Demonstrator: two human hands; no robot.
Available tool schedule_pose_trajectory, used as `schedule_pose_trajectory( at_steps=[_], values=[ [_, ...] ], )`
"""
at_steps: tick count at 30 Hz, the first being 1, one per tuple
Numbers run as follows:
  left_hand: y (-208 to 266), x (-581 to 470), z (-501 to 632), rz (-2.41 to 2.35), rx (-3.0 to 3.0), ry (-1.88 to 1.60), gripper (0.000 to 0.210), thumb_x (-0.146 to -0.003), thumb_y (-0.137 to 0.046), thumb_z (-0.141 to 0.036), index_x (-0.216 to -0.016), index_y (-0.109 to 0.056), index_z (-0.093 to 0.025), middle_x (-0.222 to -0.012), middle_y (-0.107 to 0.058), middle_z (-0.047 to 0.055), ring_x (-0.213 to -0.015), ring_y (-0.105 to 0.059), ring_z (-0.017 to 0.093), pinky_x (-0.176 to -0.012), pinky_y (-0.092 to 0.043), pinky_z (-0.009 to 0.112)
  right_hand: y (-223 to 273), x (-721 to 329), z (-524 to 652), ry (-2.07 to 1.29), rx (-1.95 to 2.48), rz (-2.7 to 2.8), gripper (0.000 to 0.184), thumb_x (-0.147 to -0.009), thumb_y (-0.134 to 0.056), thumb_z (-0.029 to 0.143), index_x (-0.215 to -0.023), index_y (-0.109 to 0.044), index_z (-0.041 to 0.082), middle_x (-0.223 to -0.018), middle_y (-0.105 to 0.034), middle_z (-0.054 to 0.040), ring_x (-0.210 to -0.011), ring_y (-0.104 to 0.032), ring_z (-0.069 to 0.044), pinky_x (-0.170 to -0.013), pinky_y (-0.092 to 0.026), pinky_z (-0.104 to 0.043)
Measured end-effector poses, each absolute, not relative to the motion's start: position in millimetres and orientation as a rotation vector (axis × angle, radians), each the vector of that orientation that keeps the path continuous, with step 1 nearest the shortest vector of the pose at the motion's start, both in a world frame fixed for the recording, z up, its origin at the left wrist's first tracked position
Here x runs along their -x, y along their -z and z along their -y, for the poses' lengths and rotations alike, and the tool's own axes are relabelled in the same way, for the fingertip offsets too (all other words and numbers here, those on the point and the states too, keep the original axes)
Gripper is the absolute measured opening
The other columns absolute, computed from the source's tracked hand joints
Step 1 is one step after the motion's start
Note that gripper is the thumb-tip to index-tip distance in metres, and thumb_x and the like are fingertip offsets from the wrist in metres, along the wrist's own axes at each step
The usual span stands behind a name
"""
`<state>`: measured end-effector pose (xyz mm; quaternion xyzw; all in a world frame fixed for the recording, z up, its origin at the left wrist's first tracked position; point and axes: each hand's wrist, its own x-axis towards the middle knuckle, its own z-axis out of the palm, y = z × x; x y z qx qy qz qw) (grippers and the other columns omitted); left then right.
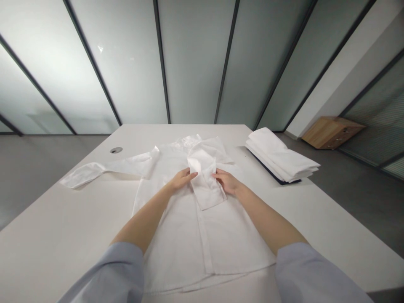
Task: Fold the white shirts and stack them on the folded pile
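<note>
Clock positions are taken from the hands, twelve being the far table edge. From where I stand, a white, thin-cloth, long-sleeved shirt (176, 244) lies spread at the middle of a white, smooth-topped table (78, 235). One white, creased cloth sleeve (206, 185) is laid over its body. The left hand (182, 179) pinches that sleeve's nine o'clock edge; the right hand (227, 182) grips its three o'clock edge; the hands stand apart, cloth between.

Risk, in my judgement: uneven pulling could skew the sleeve or set its wrinkles, and fingertips catching the layer beneath could drag the body out of line.

The shirt's long axis runs twelve to six, hem at six. The held sleeve's open end points just short of six; the other sleeve (116, 167) reaches out to nine.

Beyond: a round, grey cable port (116, 150) at ten; a folded, white cloth stack (277, 153) over a dark, flat layer (268, 168), between two and three; a brown, wooden cabinet (331, 131) past the table at two.
</note>
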<state>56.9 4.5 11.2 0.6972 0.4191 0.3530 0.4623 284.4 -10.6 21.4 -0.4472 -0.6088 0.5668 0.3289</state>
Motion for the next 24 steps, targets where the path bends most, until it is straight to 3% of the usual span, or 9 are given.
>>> schedule_pose_trajectory(
  at_steps=[2, 5, 9, 13, 18, 24],
  values=[
    [-10, -61, -5, -0.897, -1.563, -0.906, 0.051, -0.072, -0.070, -0.044, -0.112, -0.066, -0.012, -0.110, -0.070, 0.013, -0.100, -0.064, 0.028, -0.089, -0.049, 0.040, -18, -282, 12, -1.514, 1.131, 1.661, 0.036, -0.079, -0.056, 0.045, -0.102, -0.066, 0.019, -0.089, -0.072, -0.0068, -0.086, -0.067, -0.024, -0.080, -0.053, -0.039],
    [-11, -58, -9, -0.808, -1.302, -1.041, 0.050, -0.068, -0.069, -0.032, -0.113, -0.065, -0.012, -0.103, -0.072, 0.011, -0.098, -0.065, 0.028, -0.090, -0.049, 0.041, -10, -287, 6, -1.200, 1.154, 1.766, 0.035, -0.086, -0.048, 0.046, -0.098, -0.068, 0.019, -0.096, -0.072, -0.0060, -0.096, -0.065, -0.024, -0.091, -0.049, -0.040],
    [-19, -39, -15, -0.924, -0.959, -1.196, 0.051, -0.068, -0.064, -0.033, -0.116, -0.063, -0.015, -0.098, -0.073, 0.008, -0.093, -0.068, 0.028, -0.081, -0.055, 0.039, 4, -303, -8, -0.605, 1.472, 1.904, 0.034, -0.088, -0.047, 0.036, -0.112, -0.065, 0.020, -0.123, -0.064, -0.0094, -0.120, -0.054, -0.024, -0.106, -0.037, -0.041],
    [-24, -16, -11, -1.003, -0.906, -1.046, 0.051, -0.063, -0.074, -0.038, -0.105, -0.066, -0.011, -0.093, -0.073, 0.013, -0.085, -0.070, 0.029, -0.069, -0.057, 0.036, 17, -313, -18, -0.335, 1.718, 1.989, 0.044, -0.084, -0.055, 0.030, -0.126, -0.058, 0.016, -0.140, -0.052, -0.0133, -0.132, -0.044, -0.025, -0.110, -0.031, -0.040],
    [-26, -13, 0, -1.032, -1.026, -0.824, 0.049, -0.056, -0.083, -0.028, -0.100, -0.069, -0.013, -0.091, -0.074, 0.011, -0.081, -0.070, 0.027, -0.065, -0.057, 0.033, 21, -314, -21, -0.259, 1.746, 2.047, 0.038, -0.085, -0.056, 0.029, -0.120, -0.063, 0.017, -0.138, -0.053, -0.0126, -0.130, -0.045, -0.025, -0.109, -0.033, -0.041],
    [-40, -33, 0, -0.929, -0.819, -0.968, 0.041, -0.067, -0.071, -0.027, -0.105, -0.067, -0.010, -0.086, -0.074, 0.010, -0.082, -0.071, 0.027, -0.073, -0.057, 0.036, 15, -302, -16, -0.224, 1.445, 2.198, 0.026, -0.090, -0.052, 0.028, -0.107, -0.071, 0.021, -0.116, -0.069, -0.0059, -0.114, -0.060, -0.019, -0.103, -0.042, -0.034]
  ],
)
